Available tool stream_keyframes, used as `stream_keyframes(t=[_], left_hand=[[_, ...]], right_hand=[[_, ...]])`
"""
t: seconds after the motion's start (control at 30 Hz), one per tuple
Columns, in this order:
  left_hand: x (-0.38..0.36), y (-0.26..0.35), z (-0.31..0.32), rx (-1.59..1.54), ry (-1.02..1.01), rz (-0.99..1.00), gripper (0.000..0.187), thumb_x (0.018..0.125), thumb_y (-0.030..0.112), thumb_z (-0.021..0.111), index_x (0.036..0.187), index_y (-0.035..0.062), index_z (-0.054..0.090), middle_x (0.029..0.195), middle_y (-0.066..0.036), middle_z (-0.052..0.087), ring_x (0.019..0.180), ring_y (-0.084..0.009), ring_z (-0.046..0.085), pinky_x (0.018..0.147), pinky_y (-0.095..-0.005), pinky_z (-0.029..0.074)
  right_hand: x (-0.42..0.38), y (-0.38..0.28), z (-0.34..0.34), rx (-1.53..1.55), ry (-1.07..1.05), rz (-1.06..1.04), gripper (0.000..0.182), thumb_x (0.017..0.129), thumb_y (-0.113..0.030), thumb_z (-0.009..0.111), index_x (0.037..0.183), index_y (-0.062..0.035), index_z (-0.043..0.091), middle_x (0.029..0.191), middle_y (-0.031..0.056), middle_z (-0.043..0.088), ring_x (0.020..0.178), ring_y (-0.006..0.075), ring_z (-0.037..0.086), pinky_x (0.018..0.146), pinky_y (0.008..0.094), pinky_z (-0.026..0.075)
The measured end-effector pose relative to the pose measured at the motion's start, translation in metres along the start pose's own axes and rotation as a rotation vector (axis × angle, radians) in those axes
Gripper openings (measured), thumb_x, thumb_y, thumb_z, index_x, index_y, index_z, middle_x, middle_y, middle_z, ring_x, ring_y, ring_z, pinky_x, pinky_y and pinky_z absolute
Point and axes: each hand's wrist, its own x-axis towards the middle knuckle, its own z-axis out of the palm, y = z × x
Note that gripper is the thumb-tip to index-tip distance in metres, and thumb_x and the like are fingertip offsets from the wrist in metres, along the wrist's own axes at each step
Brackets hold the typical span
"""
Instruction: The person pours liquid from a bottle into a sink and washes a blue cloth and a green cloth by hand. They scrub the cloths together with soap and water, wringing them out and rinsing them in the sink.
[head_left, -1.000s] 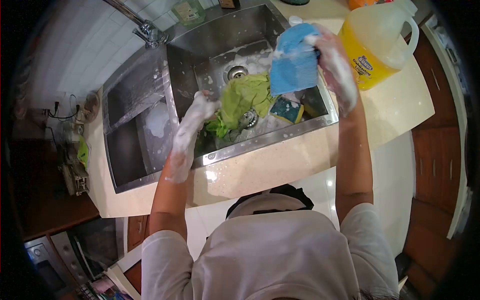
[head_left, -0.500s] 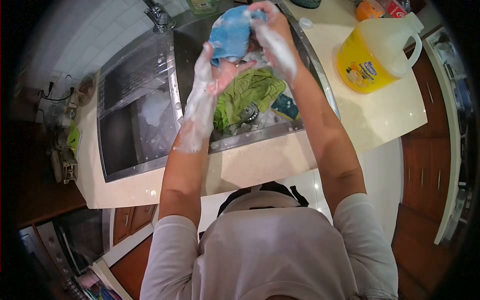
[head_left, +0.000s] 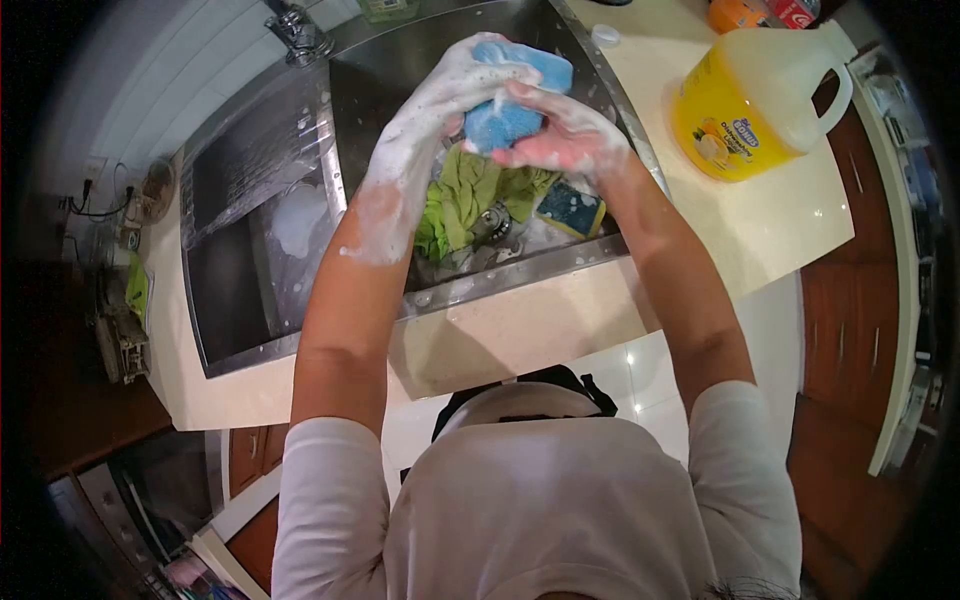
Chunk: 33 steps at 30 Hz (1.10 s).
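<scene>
Above the right sink basin, a soapy blue cloth is gripped between both hands. My left hand, coated in white foam, is closed over its upper left side. From the right, my right hand grips it with the thumb on top and fingers beneath. A wet green cloth lies in the basin under the hands, beside the metal drain. A dark blue and yellow sponge rests to the right of the drain.
A large jug of yellow dishwashing liquid stands on the right counter. The faucet is at the upper left, and the left basin holds foam patches. A white cap lies behind the right basin.
My left hand has moved up and over the blue cloth, and my right hand has come down to its lower right side. The cloth is now more bunched. The view has shifted slightly.
</scene>
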Motion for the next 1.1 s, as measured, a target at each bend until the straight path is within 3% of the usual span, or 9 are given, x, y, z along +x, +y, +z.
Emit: stream_keyframes(t=[0.17, 0.3, 0.43, 0.5, 0.63, 0.7, 0.8, 1.03, 1.1], left_hand=[[0.006, -0.003, 0.006, 0.063, 0.097, -0.059, 0.036, 0.067, 0.019, 0.073, 0.091, 0.0015, 0.054, 0.080, -0.007, 0.059, 0.069, -0.0140, 0.057, 0.059, -0.0261, 0.047], [0.000, -0.014, 0.024, -0.111, 0.257, -0.005, 0.029, 0.072, 0.022, 0.069, 0.085, -0.0003, 0.055, 0.071, -0.007, 0.059, 0.067, -0.0123, 0.057, 0.057, -0.0256, 0.047], [0.009, -0.036, 0.012, 1.598, 0.072, 0.517, 0.025, 0.055, 0.023, 0.071, 0.075, 0.0086, 0.063, 0.068, -0.007, 0.060, 0.071, -0.0190, 0.060, 0.065, -0.0289, 0.048], [0.011, -0.043, 0.010, 1.683, 0.065, 0.459, 0.027, 0.043, 0.023, 0.068, 0.068, 0.0139, 0.065, 0.070, -0.006, 0.062, 0.075, -0.0229, 0.060, 0.068, -0.0308, 0.048], [0.035, -0.082, 0.017, 1.798, 0.215, 0.153, 0.023, 0.046, 0.018, 0.069, 0.068, 0.0118, 0.067, 0.071, -0.006, 0.062, 0.074, -0.0208, 0.060, 0.065, -0.0296, 0.048], [0.044, -0.096, 0.016, 1.824, 0.260, 0.043, 0.021, 0.048, 0.016, 0.069, 0.069, 0.0108, 0.067, 0.071, -0.006, 0.063, 0.074, -0.0198, 0.060, 0.064, -0.0290, 0.049], [0.048, -0.099, 0.016, 1.841, 0.275, 0.002, 0.020, 0.050, 0.014, 0.070, 0.069, 0.0097, 0.068, 0.072, -0.006, 0.063, 0.074, -0.0188, 0.060, 0.063, -0.0285, 0.049], [0.021, -0.081, -0.006, 1.696, 0.175, 0.277, 0.011, 0.059, 0.016, 0.062, 0.068, 0.0107, 0.067, 0.062, -0.007, 0.060, 0.066, -0.0225, 0.060, 0.057, -0.0328, 0.047], [0.022, -0.085, -0.018, 1.581, 0.246, 0.411, 0.014, 0.057, 0.019, 0.062, 0.067, 0.0114, 0.066, 0.059, -0.009, 0.058, 0.066, -0.0245, 0.060, 0.059, -0.0349, 0.047]], right_hand=[[0.025, -0.009, -0.025, -0.377, 0.125, 0.145, 0.024, 0.081, -0.009, 0.060, 0.103, -0.0050, 0.052, 0.105, 0.0070, 0.054, 0.095, 0.0195, 0.054, 0.070, 0.0309, 0.047], [0.034, 0.005, -0.072, -0.933, -0.382, -0.235, 0.023, 0.082, -0.017, 0.054, 0.101, -0.0044, 0.055, 0.092, 0.0040, 0.058, 0.080, 0.0115, 0.056, 0.059, 0.0228, 0.045], [0.027, 0.000, -0.039, -0.909, 0.300, 0.203, 0.024, 0.074, -0.021, 0.057, 0.095, -0.0092, 0.057, 0.069, -0.0011, 0.057, 0.042, 0.0059, 0.045, 0.035, 0.0195, 0.032], [0.030, 0.006, -0.031, -1.084, 0.449, 0.309, 0.020, 0.071, -0.021, 0.061, 0.089, -0.0127, 0.058, 0.061, -0.0042, 0.052, 0.038, 0.0035, 0.037, 0.033, 0.0211, 0.028], [0.041, 0.024, -0.052, -0.960, 0.384, 0.060, 0.015, 0.069, -0.020, 0.062, 0.081, -0.0124, 0.058, 0.055, -0.0044, 0.049, 0.040, 0.0066, 0.039, 0.035, 0.0243, 0.031], [0.053, 0.033, -0.061, -1.336, 0.238, -0.562, 0.018, 0.069, -0.021, 0.063, 0.081, -0.0095, 0.059, 0.060, -0.0010, 0.053, 0.049, 0.0093, 0.046, 0.043, 0.0259, 0.038], [0.059, 0.028, -0.060, -1.729, 0.351, -0.239, 0.028, 0.070, -0.023, 0.063, 0.091, -0.0061, 0.058, 0.077, 0.0041, 0.059, 0.067, 0.0137, 0.054, 0.060, 0.0278, 0.045], [0.065, 0.028, -0.079, -1.836, 0.404, -0.307, 0.030, 0.071, -0.024, 0.060, 0.094, -0.0061, 0.057, 0.089, 0.0087, 0.062, 0.082, 0.0204, 0.056, 0.076, 0.0312, 0.044], [0.075, 0.011, -0.086, -1.724, 0.037, -0.107, 0.030, 0.069, -0.026, 0.060, 0.092, -0.0059, 0.057, 0.087, 0.0082, 0.062, 0.080, 0.0205, 0.056, 0.074, 0.0308, 0.044]])
